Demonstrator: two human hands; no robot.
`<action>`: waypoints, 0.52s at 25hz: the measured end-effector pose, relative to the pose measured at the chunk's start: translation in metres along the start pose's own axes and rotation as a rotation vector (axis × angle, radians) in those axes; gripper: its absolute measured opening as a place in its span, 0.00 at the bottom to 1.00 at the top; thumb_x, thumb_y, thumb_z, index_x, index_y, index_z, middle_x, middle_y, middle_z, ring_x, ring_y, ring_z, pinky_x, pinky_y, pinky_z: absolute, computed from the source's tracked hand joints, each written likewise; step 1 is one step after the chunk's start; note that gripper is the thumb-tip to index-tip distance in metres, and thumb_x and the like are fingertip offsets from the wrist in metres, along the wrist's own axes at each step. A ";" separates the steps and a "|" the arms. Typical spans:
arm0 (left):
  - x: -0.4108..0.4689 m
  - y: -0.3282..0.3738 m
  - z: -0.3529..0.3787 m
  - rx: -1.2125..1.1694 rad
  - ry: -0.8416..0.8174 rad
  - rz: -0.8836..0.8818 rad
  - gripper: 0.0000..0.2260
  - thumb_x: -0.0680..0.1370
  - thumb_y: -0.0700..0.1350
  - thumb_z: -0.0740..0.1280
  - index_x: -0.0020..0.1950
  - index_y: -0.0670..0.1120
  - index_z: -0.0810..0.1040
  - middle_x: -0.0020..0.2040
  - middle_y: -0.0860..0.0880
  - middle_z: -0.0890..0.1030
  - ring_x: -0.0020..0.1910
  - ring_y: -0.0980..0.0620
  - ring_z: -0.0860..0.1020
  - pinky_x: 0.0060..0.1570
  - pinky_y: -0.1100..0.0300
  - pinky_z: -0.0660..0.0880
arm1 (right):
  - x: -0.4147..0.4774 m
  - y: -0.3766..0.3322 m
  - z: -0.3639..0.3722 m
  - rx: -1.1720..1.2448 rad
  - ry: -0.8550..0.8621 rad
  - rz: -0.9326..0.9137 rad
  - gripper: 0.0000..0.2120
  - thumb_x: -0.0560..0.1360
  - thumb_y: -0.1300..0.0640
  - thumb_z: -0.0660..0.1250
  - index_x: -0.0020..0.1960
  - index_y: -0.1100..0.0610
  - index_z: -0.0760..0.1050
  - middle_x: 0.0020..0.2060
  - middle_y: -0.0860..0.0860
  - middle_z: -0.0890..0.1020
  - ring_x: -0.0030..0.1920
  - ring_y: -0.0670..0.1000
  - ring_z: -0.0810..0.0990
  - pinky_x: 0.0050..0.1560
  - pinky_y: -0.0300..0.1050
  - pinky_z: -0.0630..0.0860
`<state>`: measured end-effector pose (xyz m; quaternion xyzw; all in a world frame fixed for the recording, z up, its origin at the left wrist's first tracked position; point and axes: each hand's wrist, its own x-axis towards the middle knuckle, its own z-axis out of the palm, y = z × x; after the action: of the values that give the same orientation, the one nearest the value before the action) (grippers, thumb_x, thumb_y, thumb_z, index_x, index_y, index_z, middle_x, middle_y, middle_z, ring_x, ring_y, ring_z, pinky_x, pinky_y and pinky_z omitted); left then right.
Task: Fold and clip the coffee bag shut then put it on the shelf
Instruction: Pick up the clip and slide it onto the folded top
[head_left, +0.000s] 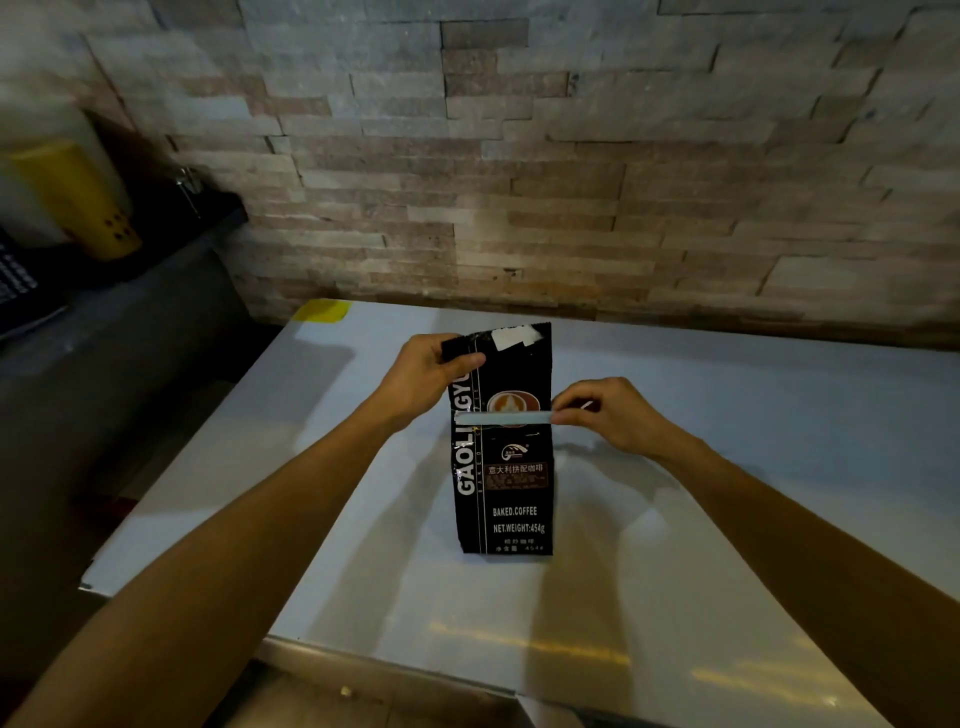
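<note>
two bare forearms reach in from the bottom edge over a pale, glossy table (675, 597). black coffee bag (501, 457) stands upright on the table, about centre, base flat on the surface, printed face toward the camera ("baked.coffee", "net.weight:454g"). right hand (618, 415) is just beside the bag's right edge, fingers pinched on the right end of a long pale clip (506, 418). clip lies level across the front of the bag, roughly a third of the way down from the top. can't tell whether it's actually clamped on the bag or only held against it, view is dim and a bit soft there. left hand (428, 379) grips the bag's top left corner, thumb on the front, fingers wrapped behind. top of the bag is upright, not folded down; a white patch (511, 338) sits near the top edge. further back, a yellow tape piece (322, 310) sits on the table's far left corner. behind the table runs a stacked stone wall (571, 156). far left, a yellow cup (78, 197) sits on a dark counter (130, 322), blurred.
</note>
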<state>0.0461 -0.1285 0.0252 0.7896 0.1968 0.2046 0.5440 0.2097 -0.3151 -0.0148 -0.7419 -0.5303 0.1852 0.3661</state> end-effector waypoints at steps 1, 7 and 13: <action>-0.001 0.000 0.000 -0.004 0.002 0.002 0.06 0.75 0.39 0.66 0.50 0.41 0.80 0.41 0.52 0.82 0.36 0.65 0.80 0.39 0.73 0.74 | 0.001 0.000 0.003 0.012 0.014 0.002 0.07 0.71 0.60 0.69 0.47 0.60 0.81 0.38 0.47 0.81 0.38 0.40 0.79 0.43 0.27 0.73; -0.002 -0.001 -0.001 -0.008 -0.017 -0.010 0.06 0.75 0.40 0.66 0.49 0.41 0.80 0.42 0.49 0.82 0.37 0.62 0.81 0.41 0.69 0.77 | 0.000 0.003 0.017 0.102 0.090 0.017 0.04 0.69 0.60 0.71 0.42 0.59 0.78 0.35 0.44 0.78 0.35 0.37 0.77 0.38 0.29 0.72; -0.001 -0.002 0.000 0.019 -0.021 -0.021 0.09 0.75 0.40 0.66 0.50 0.35 0.79 0.45 0.39 0.82 0.41 0.52 0.81 0.45 0.58 0.77 | -0.003 0.001 0.035 0.248 0.208 0.070 0.11 0.68 0.60 0.72 0.39 0.53 0.69 0.34 0.52 0.77 0.36 0.48 0.77 0.38 0.32 0.74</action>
<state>0.0451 -0.1286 0.0234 0.7946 0.2014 0.1887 0.5408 0.1863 -0.3062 -0.0392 -0.7243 -0.4364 0.1841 0.5010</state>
